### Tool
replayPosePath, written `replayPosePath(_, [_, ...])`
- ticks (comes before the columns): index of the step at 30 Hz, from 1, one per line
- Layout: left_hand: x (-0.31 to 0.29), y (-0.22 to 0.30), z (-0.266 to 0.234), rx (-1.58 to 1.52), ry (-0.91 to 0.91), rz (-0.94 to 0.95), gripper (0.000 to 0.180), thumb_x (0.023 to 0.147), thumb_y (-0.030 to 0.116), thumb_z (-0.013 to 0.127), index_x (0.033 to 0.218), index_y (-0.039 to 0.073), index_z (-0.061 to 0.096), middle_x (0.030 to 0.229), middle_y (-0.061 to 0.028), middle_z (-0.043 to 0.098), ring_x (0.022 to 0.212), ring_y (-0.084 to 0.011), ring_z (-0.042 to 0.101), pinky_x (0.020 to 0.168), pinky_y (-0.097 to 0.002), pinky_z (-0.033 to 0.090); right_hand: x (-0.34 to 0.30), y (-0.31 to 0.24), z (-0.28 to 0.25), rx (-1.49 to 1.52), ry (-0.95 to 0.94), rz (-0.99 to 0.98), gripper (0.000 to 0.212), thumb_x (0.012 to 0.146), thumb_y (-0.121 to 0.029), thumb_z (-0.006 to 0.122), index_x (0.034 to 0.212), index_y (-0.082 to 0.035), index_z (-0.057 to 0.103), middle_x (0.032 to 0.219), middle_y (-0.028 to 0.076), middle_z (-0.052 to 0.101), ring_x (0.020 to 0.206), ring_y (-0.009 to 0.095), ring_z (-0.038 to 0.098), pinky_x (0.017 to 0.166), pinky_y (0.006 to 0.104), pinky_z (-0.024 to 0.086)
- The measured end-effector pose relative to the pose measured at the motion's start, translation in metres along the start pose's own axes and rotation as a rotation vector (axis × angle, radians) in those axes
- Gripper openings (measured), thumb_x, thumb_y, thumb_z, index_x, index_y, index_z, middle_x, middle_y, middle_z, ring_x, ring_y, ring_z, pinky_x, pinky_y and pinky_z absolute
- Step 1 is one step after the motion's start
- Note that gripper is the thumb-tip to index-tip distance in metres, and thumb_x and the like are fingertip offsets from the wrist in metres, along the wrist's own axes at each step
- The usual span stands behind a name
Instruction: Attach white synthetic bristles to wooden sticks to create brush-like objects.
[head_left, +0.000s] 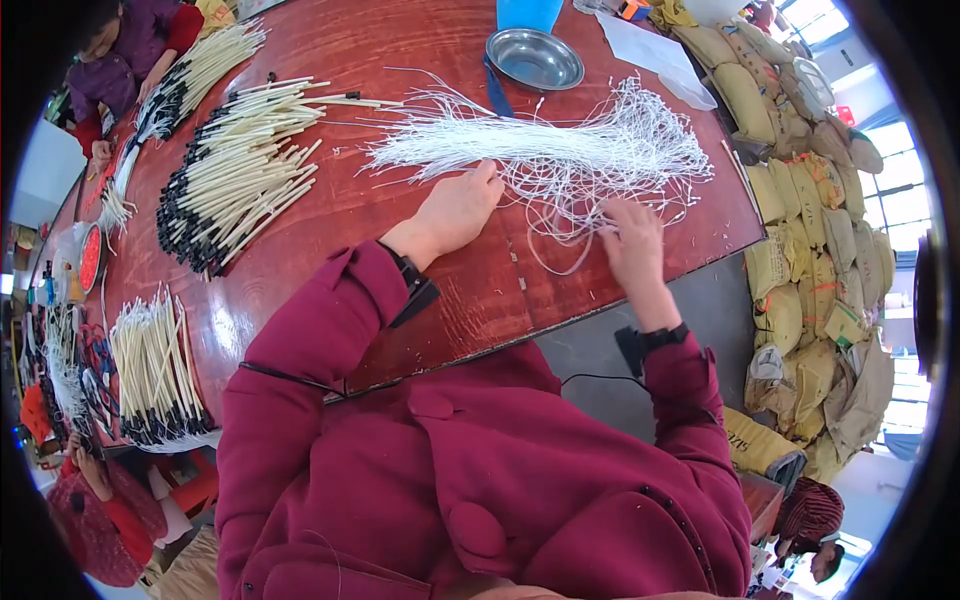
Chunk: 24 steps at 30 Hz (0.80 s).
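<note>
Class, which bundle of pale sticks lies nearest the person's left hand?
The fanned bundle beside the white strings; the upper-left bundle and lower-left bundle lie farther away.

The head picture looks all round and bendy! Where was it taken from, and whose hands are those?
No robot here! A person wears a camera on their head, looking down, and its very wide lens bends straight edges. The bare left hand and right hand belong to that person, whose dark red sleeves lead up to them. On the shiny red table lies a big bundle of white cords. Both hands are at its near side, but the cords are so thin that I can't tell whether either hand grips one. To the left lie pale sticks with black ends. Beyond the cords sits a metal bowl.
</note>
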<state>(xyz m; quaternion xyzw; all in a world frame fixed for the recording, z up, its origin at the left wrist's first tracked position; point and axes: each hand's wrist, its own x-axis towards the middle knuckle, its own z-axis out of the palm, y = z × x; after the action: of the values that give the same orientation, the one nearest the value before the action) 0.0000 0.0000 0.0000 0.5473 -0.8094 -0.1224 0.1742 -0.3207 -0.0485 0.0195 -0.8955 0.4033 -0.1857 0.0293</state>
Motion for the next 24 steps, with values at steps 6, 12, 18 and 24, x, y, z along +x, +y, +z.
replayPosePath(6, [-0.010, 0.009, 0.002, 0.007, 0.065, 0.010, 0.021, 0.092, 0.011, 0.063, 0.111, 0.004, 0.058, 0.113, -0.0133, 0.058, 0.095, -0.0333, 0.068, 0.073, -0.0455, 0.058, 0.002, -0.024, -0.025, 0.032, 0.188, -0.004, 0.033, 0.086, -0.013, 0.075, 0.118, -0.008, 0.071, 0.119, 0.008, 0.070, 0.110, 0.031, 0.061, 0.097, 0.0437, 0.046])
replayPosePath(12, [-0.016, 0.052, -0.007, -0.100, 0.192, 0.211, 0.018, 0.091, 0.011, 0.065, 0.107, 0.004, 0.060, 0.113, -0.0124, 0.058, 0.095, -0.0318, 0.069, 0.073, -0.0438, 0.059, -0.030, -0.067, -0.023, 0.153, 0.029, -0.115, 0.039, 0.085, -0.016, 0.076, 0.122, -0.004, 0.071, 0.128, 0.010, 0.068, 0.110, 0.031, 0.060, 0.096, 0.0432, 0.046])
replayPosePath(18, [0.002, 0.062, 0.019, -0.058, 0.027, 0.337, 0.015, 0.089, 0.011, 0.063, 0.101, 0.002, 0.059, 0.115, -0.0142, 0.059, 0.090, -0.0318, 0.070, 0.070, -0.0440, 0.059, -0.055, -0.080, -0.015, 0.138, -0.124, -0.134, 0.050, 0.085, -0.027, 0.077, 0.125, 0.001, 0.068, 0.136, 0.010, 0.065, 0.115, 0.030, 0.058, 0.099, 0.0444, 0.047])
replayPosePath(24, [0.001, 0.071, 0.025, -0.041, -0.098, 0.306, 0.015, 0.088, 0.011, 0.062, 0.097, 0.001, 0.057, 0.110, -0.0181, 0.060, 0.082, -0.0339, 0.071, 0.068, -0.0458, 0.059, -0.059, -0.084, -0.011, 0.154, -0.144, -0.102, 0.055, 0.087, -0.034, 0.075, 0.126, 0.003, 0.067, 0.140, 0.010, 0.063, 0.119, 0.031, 0.056, 0.103, 0.0451, 0.046])
